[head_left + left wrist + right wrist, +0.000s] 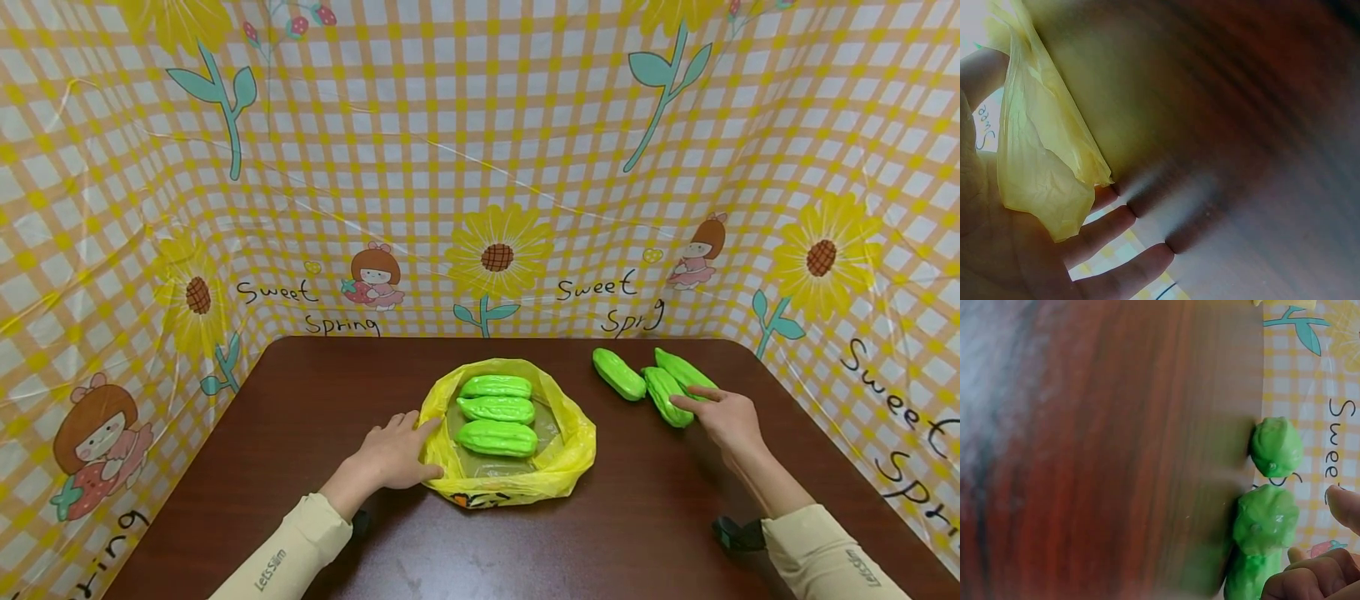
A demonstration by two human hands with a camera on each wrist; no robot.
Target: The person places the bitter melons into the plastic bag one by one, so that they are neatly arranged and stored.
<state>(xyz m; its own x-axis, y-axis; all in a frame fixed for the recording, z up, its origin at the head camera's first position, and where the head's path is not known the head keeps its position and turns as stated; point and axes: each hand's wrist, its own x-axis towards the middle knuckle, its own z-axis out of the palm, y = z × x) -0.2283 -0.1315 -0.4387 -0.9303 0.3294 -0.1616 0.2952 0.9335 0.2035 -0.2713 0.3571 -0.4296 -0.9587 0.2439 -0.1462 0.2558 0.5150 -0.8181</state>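
A yellow plastic bag stands wide open on the table, its rim rolled outward. Three bright green bitter melons lie side by side inside it. My left hand rests against the bag's left rim, fingers spread with their tips on the table; in the left wrist view the plastic hangs across the palm. On the right, my right hand reaches over the nearest loose bitter melon, thumb and fingers apart around its near end. Another bitter melon lies right behind it, partly covered by the hand.
A third loose bitter melon lies left of those two, near the back of the dark brown table. A checked, flower-printed cloth walls the table at the back and both sides.
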